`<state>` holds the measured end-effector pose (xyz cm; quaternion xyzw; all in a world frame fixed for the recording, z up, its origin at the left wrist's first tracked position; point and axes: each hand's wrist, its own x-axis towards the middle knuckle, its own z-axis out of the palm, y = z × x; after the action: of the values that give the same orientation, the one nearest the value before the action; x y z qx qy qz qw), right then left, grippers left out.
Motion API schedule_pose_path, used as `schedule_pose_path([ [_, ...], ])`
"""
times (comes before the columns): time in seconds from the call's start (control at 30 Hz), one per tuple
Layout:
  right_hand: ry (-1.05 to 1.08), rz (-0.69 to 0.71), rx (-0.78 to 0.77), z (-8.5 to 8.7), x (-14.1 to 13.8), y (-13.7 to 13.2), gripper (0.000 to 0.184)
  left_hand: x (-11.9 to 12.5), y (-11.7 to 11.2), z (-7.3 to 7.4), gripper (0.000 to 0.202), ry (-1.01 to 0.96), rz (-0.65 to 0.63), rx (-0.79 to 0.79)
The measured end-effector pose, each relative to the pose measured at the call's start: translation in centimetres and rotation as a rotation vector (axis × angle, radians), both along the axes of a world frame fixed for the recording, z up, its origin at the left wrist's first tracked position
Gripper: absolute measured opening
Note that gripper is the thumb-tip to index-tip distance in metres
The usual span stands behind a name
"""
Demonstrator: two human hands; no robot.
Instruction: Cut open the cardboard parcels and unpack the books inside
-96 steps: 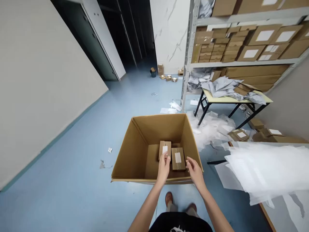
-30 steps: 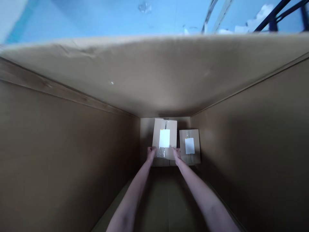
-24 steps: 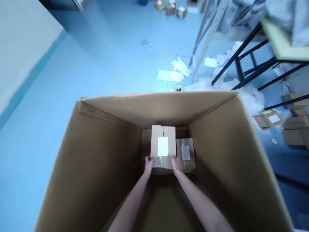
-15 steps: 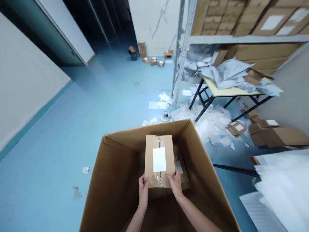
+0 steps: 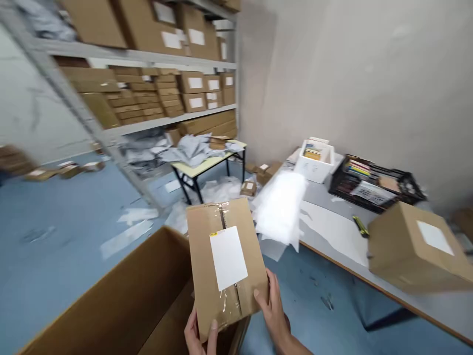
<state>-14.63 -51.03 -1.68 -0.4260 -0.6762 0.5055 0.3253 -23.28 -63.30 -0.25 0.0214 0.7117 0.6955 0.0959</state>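
Between my two hands is a taped cardboard box (image 5: 201, 231) with a white label (image 5: 228, 259) on its top face. My left hand (image 5: 199, 335) grips its near left corner, the thumb lying on top. My right hand (image 5: 272, 310) clasps the right side near the front, thumb on the upper face and fingers down the side. The box is tilted, held over the right edge of a large open carton (image 5: 121, 296). Part of that carton's inside is hidden behind the held box.
At right stands a grey table (image 5: 332, 217) bearing a cardboard box (image 5: 410, 246), a black crate (image 5: 377, 182), a white bin (image 5: 314, 160) and a yellow-black cutter (image 5: 360, 227). Foam sheets (image 5: 281, 207) hang over its edge. Loaded shelves (image 5: 166, 59) and a littered small table (image 5: 199, 167) stand behind.
The view has swung right, bringing the grey table into sight. My hands have lifted the labelled box out of the large carton, up and toward its right edge.
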Motion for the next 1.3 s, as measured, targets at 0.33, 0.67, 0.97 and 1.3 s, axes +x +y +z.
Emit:
schedule_pose_path([
  [0.33,-0.018,-0.477,0.028,2.1,17.5,19.1,0.068,12.7,25.7,3.9,0.062,0.072,-0.554,0.035],
  [0.67,-0.258,-0.645,-0.012,-1.6,24.3,36.5,0.069,18.6,45.6,-1.2,0.058,0.070,-0.828,0.012],
  [0.97,-0.531,-0.662,-0.136,-3.6,24.1,43.3,0.077,17.9,53.7,-6.9,0.061,0.033,-0.984,-0.082],
  [1.3,-0.670,-0.763,-0.072,-3.9,26.2,44.3,0.090,19.1,56.0,-6.2,0.061,-0.015,-1.193,-0.023],
])
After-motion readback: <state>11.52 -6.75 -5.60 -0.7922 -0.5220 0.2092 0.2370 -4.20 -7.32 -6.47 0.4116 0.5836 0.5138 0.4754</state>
